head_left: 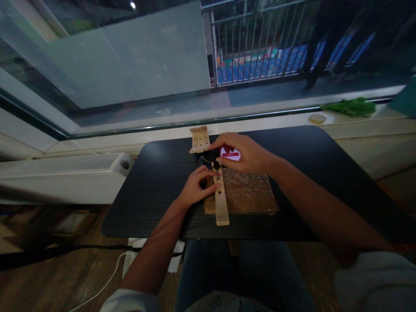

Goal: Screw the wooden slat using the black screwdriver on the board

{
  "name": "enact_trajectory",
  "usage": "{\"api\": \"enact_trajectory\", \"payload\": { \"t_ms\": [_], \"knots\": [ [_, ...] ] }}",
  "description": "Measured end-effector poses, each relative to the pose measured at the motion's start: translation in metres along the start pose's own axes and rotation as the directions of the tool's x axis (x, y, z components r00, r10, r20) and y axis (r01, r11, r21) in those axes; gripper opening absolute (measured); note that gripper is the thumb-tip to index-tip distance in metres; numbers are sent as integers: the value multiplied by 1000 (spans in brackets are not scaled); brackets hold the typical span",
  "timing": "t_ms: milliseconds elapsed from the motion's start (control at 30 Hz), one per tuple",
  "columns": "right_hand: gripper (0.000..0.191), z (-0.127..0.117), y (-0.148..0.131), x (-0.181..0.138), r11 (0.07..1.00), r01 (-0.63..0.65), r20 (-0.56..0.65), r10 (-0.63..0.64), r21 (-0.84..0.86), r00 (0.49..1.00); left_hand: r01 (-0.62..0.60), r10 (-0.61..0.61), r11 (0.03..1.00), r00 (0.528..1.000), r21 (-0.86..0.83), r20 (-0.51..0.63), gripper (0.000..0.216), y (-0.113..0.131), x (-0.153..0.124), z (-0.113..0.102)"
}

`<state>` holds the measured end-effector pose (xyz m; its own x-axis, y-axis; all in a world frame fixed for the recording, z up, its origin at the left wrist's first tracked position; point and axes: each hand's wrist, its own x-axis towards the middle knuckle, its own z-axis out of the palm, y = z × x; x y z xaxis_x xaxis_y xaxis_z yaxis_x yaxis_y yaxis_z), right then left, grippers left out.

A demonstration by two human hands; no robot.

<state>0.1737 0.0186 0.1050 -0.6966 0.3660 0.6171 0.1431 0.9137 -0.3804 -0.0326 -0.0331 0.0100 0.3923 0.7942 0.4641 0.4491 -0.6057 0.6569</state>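
My right hand [247, 151] grips the black handle of a screwdriver [215, 157], whose shaft points down at a hole in a pale wooden strip [222, 208]. With thumb and fingers my left hand [196, 186] pinches the strip from the sides, just below the tip. The strip lies across the left part of a brown block [250, 193] that looks wrapped in clear film, and its near end sticks out past the block. Several small metal screws or nails [202, 160] lie beyond my left hand. A white and red thing [230, 154] shows partly behind my right fingers.
Near the window, a wooden piece with several holes [199, 139] rests at the back of the black table [156, 173]. On the sill are a roll of tape [317, 118] and a green bundle [351, 106]. A white radiator [65, 173] stands left.
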Motion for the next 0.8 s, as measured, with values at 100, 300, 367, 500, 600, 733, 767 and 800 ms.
{"api": "enact_trajectory", "payload": {
  "t_ms": [100,300,367,500,600,733,767,800],
  "knots": [
    [30,-5,0,0,998,-42,56,40,43,998,3,-3,1000,1000,0,-2,26,0,0,0],
    [26,-5,2,-1,992,-63,74,56,107,996,-8,7,1000,1000,-7,-18,25,-1,-1,1],
    [27,-6,0,-1,987,-100,90,89,122,992,-7,7,1000,1000,-10,-18,25,-1,0,1],
    [29,-7,-5,0,969,-148,134,122,200,983,-11,11,1000,1000,-20,-15,25,-1,0,1],
    [27,-6,-6,0,945,-156,137,121,288,983,-3,3,1000,1000,-21,-12,25,-1,-1,1],
    [30,-5,-4,1,927,-164,149,119,336,982,10,-10,1000,1000,-23,-9,25,-1,-1,1],
    [32,-5,-3,1,933,-151,145,108,326,983,12,-13,1000,1000,-24,-8,25,-1,-1,1],
    [33,-5,-2,1,942,-134,141,94,309,985,14,-14,1000,1000,-24,-8,25,-1,-1,1]
  ]
}}
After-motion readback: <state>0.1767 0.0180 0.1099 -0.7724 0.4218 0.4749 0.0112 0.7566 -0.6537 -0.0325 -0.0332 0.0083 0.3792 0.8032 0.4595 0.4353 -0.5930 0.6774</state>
